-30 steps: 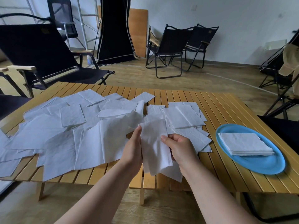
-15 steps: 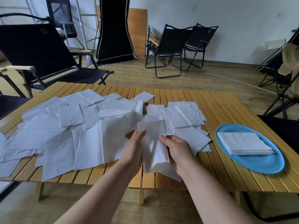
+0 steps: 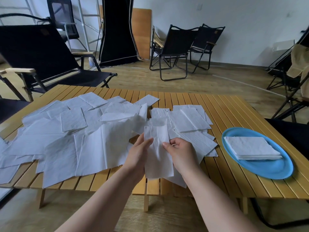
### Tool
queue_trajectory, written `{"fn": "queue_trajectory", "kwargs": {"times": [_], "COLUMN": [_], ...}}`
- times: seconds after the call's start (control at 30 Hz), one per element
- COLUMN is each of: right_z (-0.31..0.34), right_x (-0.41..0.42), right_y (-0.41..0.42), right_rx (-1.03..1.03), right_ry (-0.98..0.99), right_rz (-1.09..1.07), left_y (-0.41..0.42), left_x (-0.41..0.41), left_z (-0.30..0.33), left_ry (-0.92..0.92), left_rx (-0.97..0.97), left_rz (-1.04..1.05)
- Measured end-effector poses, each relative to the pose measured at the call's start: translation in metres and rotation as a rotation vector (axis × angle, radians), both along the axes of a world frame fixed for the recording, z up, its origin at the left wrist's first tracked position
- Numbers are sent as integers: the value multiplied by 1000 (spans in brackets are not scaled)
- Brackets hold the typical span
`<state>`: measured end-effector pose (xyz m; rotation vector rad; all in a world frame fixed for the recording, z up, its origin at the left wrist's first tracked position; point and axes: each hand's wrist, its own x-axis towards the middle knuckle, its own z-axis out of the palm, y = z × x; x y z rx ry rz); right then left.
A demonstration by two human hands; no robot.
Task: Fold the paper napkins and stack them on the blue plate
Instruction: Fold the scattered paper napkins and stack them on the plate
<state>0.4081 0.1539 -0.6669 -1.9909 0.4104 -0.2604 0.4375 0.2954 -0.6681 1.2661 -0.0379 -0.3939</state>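
Note:
Both hands hold one white paper napkin (image 3: 158, 154), folded into a tall narrow strip, above the near edge of the slatted wooden table (image 3: 234, 111). My left hand (image 3: 138, 156) pinches its left edge with thumb on top. My right hand (image 3: 181, 154) pinches its right edge. Many unfolded white napkins (image 3: 70, 141) lie spread over the table's left and middle. A blue plate (image 3: 267, 169) sits at the right with a neat stack of folded napkins (image 3: 250, 148) on it.
Black folding chairs stand beyond the table: one at the far left (image 3: 41, 61), two at the back centre (image 3: 175, 47), another at the right (image 3: 292, 77). A dark seat (image 3: 291, 136) sits close to the table's right edge.
The napkin between my hands has become narrower and more compact, and my hands have drawn slightly closer together along its edges.

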Motion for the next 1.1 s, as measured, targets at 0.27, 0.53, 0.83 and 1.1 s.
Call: {"fn": "queue_trajectory", "kwargs": {"times": [0.27, 0.53, 0.83, 1.1], "right_z": [-1, 0, -1, 3], "right_x": [-2, -3, -2, -6], "right_y": [1, 2, -1, 5], "right_rx": [-112, -114, -65, -100], "right_ry": [-52, -52, 9, 30], "right_rz": [-14, -44, -48, 42], "left_y": [-1, -3, -3, -3], "left_x": [0, 1, -2, -2], "left_z": [1, -4, 0, 1], "left_ry": [2, -3, 4, -21], "left_rx": [-18, 39, 34, 90], "left_rz": [6, 41, 29, 44]}}
